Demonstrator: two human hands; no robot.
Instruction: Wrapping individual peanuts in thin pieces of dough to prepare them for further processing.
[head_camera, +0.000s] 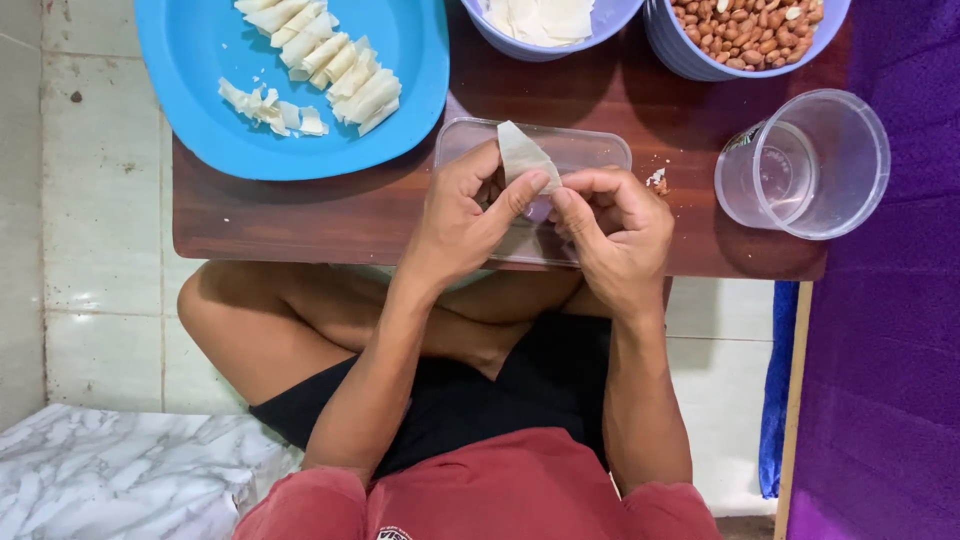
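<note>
A person sitting cross-legged on a tiled floor works at a low wooden table (300, 215), both hands meeting over a clear plastic lid (590, 145) near its front edge. The left hand (460, 215) and right hand (620, 225) pinch a pale wrapper strip (522, 155) between thumbs and forefingers, fingers narrowed around it, its pointed end tilting away from the body. To the left, a blue plate (190, 90) holds a row of folded wrappers (335, 65). At the table's far edge stand a bowl of wrapper sheets (600, 30) and a bowl of peanuts (690, 50); a clear plastic cup (850, 165) lies on its side at right.
</note>
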